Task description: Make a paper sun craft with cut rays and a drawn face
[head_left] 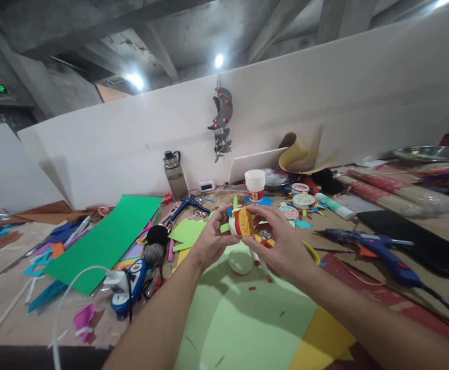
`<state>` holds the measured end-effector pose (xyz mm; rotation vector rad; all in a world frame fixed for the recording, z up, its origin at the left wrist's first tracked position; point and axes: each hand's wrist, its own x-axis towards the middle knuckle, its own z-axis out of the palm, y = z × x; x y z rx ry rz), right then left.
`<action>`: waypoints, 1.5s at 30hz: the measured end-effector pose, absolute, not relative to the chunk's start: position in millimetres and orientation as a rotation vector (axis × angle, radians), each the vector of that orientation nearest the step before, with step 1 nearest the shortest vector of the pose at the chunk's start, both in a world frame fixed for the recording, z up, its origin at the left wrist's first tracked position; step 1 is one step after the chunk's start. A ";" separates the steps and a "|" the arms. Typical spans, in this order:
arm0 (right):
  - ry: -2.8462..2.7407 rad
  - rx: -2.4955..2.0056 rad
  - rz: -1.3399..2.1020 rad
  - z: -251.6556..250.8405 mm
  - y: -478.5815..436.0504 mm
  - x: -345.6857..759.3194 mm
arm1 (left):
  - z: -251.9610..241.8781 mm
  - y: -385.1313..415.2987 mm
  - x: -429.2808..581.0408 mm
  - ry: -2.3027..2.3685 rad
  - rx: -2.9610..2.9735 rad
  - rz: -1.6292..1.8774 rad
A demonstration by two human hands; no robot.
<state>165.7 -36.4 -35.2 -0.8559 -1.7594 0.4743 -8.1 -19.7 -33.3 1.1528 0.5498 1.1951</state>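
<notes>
Between my two hands, above a light green paper sheet [243, 324], is a small round craft piece [244, 222] with a yellow coiled face and a white and red side. My left hand [214, 237] grips its left side, thumb below and fingers curled above. On the other side, the fingertips and thumb of my right hand [280, 241] close on its right edge. A pale green disc [240, 262] with a reddish rim lies on the sheet just beneath. Partly hidden behind my right hand is a yellow ring-shaped thing [313, 253].
A blue hot glue gun [378, 252] lies at right near a black case [421, 246]. Stacked paper cups [255, 180] and a water bottle [175, 176] stand at the back. Left are green card [109, 241], a yarn ball [155, 254] and a blue-white power strip [130, 290].
</notes>
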 end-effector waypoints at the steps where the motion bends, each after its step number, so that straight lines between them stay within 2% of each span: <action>1: -1.758 -0.856 0.474 -35.5 -36.2 165.5 | -33.2 -19.9 -8.1 0.553 1.152 1.198; 11: -1.736 -0.906 0.550 -29.6 -37.1 166.2 | -38.8 -17.2 -7.4 0.478 1.091 1.197; 18: -1.589 -0.965 0.762 -24.5 -30.7 173.2 | -35.3 -13.3 -1.7 0.486 0.630 1.286; 28: -1.726 -0.874 0.565 -23.8 -26.6 174.0 | -28.8 -16.2 0.7 0.484 0.563 1.237; 38: -1.948 -0.795 0.296 -24.1 -32.4 174.1 | -36.7 -15.6 2.3 0.508 0.816 1.229; 45: -2.004 -0.746 0.262 -28.4 -31.2 174.0 | -37.1 -15.4 1.6 0.510 0.886 1.226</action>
